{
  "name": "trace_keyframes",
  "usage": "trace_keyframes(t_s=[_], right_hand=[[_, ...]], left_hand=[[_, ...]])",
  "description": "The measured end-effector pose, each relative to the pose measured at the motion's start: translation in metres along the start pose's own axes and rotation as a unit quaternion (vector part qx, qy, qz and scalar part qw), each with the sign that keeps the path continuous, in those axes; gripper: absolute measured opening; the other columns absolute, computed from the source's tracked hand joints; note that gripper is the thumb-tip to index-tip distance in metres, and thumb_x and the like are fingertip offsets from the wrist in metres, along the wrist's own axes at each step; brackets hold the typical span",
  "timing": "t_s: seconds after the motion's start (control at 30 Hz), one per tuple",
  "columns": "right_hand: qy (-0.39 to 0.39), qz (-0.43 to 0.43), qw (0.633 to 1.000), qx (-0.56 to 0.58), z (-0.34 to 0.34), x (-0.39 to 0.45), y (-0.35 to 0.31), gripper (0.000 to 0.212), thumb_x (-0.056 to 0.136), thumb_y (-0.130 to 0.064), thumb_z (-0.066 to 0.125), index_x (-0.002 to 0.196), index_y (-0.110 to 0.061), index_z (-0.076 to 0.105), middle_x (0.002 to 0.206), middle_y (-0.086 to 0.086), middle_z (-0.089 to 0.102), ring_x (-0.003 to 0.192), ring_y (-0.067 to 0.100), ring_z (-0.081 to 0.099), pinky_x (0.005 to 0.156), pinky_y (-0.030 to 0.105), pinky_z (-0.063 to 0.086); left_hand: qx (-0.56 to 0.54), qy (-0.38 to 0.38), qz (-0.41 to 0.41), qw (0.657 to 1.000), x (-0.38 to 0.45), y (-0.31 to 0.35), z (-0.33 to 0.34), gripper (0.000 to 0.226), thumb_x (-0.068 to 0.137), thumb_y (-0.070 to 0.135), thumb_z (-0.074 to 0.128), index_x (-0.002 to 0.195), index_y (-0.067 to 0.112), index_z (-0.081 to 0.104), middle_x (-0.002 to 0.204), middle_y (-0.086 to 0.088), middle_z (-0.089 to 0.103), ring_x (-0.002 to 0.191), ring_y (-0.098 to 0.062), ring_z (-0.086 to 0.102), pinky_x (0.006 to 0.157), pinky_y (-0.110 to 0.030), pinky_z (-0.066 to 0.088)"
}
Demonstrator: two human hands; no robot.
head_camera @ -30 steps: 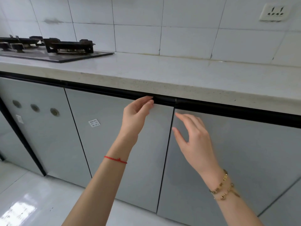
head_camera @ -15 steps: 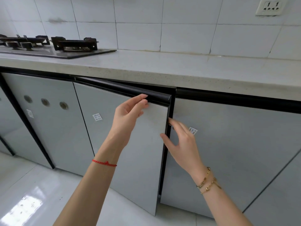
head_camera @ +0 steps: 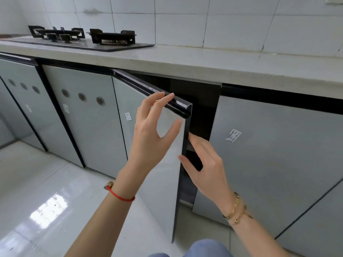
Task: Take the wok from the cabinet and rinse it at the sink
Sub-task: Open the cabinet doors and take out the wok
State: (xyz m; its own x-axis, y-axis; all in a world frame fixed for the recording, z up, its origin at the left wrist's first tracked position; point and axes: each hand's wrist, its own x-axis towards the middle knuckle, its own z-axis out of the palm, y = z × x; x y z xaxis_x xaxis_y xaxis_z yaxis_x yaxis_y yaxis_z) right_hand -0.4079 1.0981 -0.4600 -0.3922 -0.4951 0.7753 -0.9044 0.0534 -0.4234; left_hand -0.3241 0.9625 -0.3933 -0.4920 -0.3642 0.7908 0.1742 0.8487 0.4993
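Observation:
The grey cabinet door (head_camera: 163, 182) under the countertop (head_camera: 204, 64) stands partly swung out toward me. My left hand (head_camera: 148, 138) hooks its fingertips over the black handle rail along the door's top edge, with the thumb against the front panel. My right hand (head_camera: 207, 169) is at the door's free vertical edge, fingers spread and reaching into the gap, thumb near the edge. The opening (head_camera: 202, 108) behind the door is dark. No wok shows in it, and no sink is in view.
A black gas hob (head_camera: 104, 41) sits on the countertop at the back left. Closed grey doors flank the open one, some at the left (head_camera: 89, 123) and one at the right (head_camera: 269, 154). The glossy tiled floor (head_camera: 46, 182) lies below, and my blue-clad knee (head_camera: 204, 249) is at the bottom edge.
The door went from closed to swung well out, pulled by my left hand on its rail. My right hand moved from the neighbouring panel to the door's free edge.

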Motion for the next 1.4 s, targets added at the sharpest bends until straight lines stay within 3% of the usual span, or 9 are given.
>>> trace_keyframes(t_s=[0.17,0.33,0.47,0.7,0.87,1.13,1.27,1.4], right_hand=[[0.007,-0.033,0.998,0.047,0.017,-0.006,-0.024,0.045,0.09,-0.025,0.063,0.127,0.002,0.062,0.121,0.011,0.07,0.115,0.021,0.065,0.096,0.035,0.056],[-0.014,-0.08,0.988,0.133,0.038,-0.005,-0.043,0.044,0.089,-0.016,0.066,0.128,0.001,0.059,0.124,-0.005,0.06,0.124,-0.009,0.051,0.102,0.013,0.044],[-0.056,-0.101,0.977,0.179,0.062,-0.004,-0.06,0.047,0.089,-0.014,0.07,0.132,0.002,0.057,0.124,0.0,0.064,0.123,0.001,0.055,0.104,0.017,0.044],[-0.131,-0.146,0.964,0.18,0.097,0.003,-0.099,0.054,0.091,-0.019,0.069,0.137,0.004,0.052,0.128,0.011,0.065,0.124,0.021,0.059,0.104,0.038,0.05],[-0.184,-0.182,0.952,0.163,0.123,0.016,-0.118,0.059,0.09,-0.018,0.072,0.141,0.001,0.048,0.14,0.01,0.057,0.134,0.021,0.05,0.112,0.039,0.042],[-0.221,-0.24,0.934,0.147,0.186,0.04,-0.138,0.071,0.094,-0.032,0.065,0.153,-0.01,0.032,0.158,0.001,0.036,0.148,0.013,0.027,0.12,0.039,0.03],[-0.247,-0.245,0.926,0.146,0.218,0.048,-0.145,0.076,0.095,-0.041,0.058,0.156,-0.016,0.022,0.163,-0.002,0.026,0.151,0.013,0.019,0.121,0.044,0.029],[-0.261,-0.255,0.92,0.141,0.243,0.056,-0.149,0.076,0.096,-0.044,0.053,0.158,-0.02,0.015,0.166,-0.004,0.015,0.152,0.011,0.012,0.123,0.044,0.025]], left_hand=[[0.009,0.015,-0.008,1.0,-0.013,-0.004,-0.033,0.048,0.092,0.024,0.064,0.137,0.011,0.052,0.14,-0.005,0.051,0.131,-0.018,0.047,0.105,-0.04,0.047],[0.008,0.033,-0.019,0.999,-0.027,-0.009,-0.067,0.046,0.096,0.02,0.058,0.139,0.007,0.05,0.141,-0.005,0.052,0.129,-0.017,0.052,0.103,-0.03,0.049],[0.007,0.061,-0.047,0.997,-0.041,-0.013,-0.093,0.044,0.1,0.015,0.048,0.142,0.005,0.046,0.143,-0.008,0.052,0.13,-0.016,0.052,0.104,-0.028,0.048],[0.066,0.104,-0.082,0.989,-0.06,-0.02,-0.137,0.045,0.101,0.021,0.047,0.144,0.006,0.045,0.135,-0.004,0.058,0.121,-0.009,0.056,0.102,-0.026,0.049],[0.106,0.159,-0.09,0.977,-0.069,-0.03,-0.172,0.04,0.099,0.016,0.053,0.137,0.006,0.054,0.12,-0.004,0.068,0.11,-0.01,0.065,0.096,-0.023,0.052],[0.138,0.195,-0.147,0.96,-0.089,-0.05,-0.207,0.049,0.098,0.008,0.054,0.146,0.014,0.046,0.129,-0.003,0.065,0.11,-0.016,0.066,0.094,-0.023,0.053],[0.133,0.198,-0.161,0.958,-0.089,-0.065,-0.222,0.051,0.098,0.003,0.052,0.147,0.016,0.045,0.135,0.009,0.061,0.116,-0.011,0.064,0.097,-0.025,0.053],[0.14,0.203,-0.186,0.951,-0.088,-0.082,-0.235,0.054,0.098,0.002,0.052,0.149,0.015,0.041,0.14,0.007,0.057,0.118,-0.009,0.062,0.098,-0.024,0.052]])
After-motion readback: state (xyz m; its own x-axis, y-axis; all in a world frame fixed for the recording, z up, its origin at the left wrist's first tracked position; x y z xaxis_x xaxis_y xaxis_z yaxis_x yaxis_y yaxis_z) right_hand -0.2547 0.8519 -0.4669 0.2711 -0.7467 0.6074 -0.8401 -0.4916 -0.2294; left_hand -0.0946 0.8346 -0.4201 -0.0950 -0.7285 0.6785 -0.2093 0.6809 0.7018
